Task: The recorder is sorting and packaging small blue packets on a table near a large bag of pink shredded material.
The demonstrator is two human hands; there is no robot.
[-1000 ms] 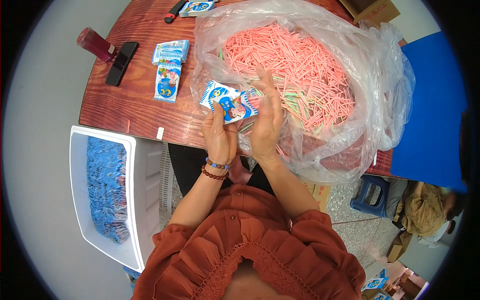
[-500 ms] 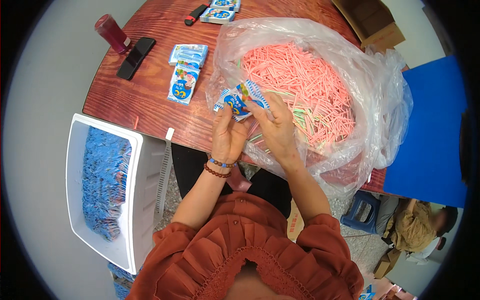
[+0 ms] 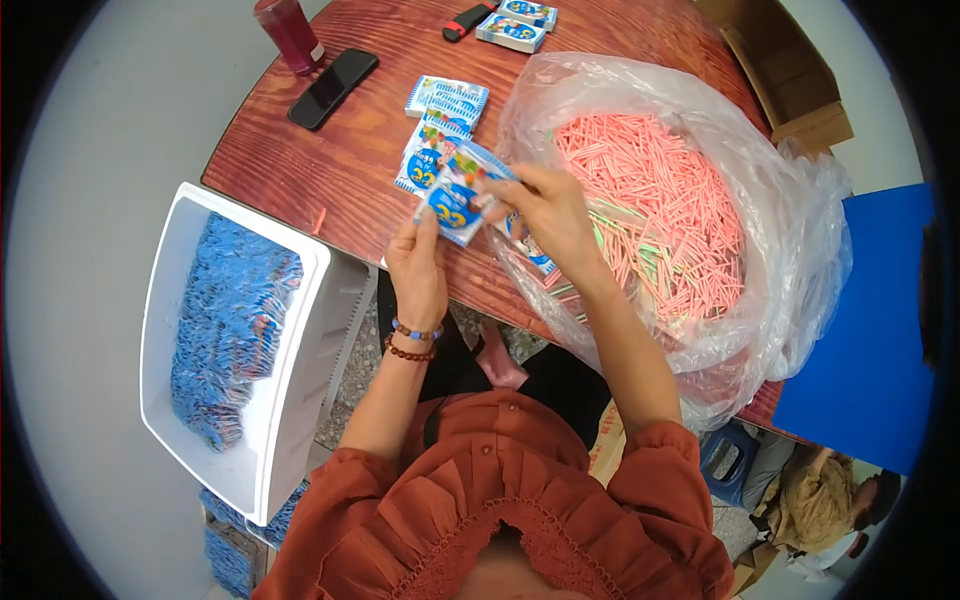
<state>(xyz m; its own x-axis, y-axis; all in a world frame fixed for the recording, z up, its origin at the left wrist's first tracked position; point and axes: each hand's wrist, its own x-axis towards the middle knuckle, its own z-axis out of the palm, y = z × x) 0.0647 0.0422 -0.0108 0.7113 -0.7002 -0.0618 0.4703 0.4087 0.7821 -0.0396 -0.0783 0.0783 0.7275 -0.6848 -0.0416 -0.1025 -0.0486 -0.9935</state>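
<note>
What I can't make out from up here

My left hand (image 3: 418, 278) covers the lower end of the blue-and-white packet (image 3: 458, 200), and my right hand (image 3: 545, 215) hides its far edge plus whatever my fingertips pinch behind it. The packet's print is too small to read. The clear plastic bag (image 3: 800, 250) folds over the pink sticks (image 3: 650, 190) along its rim, blurring them. The white bin (image 3: 300, 330) has its lower corner lost behind my sleeve, and the red bottle (image 3: 290, 35) is cut off at the top edge.
</note>
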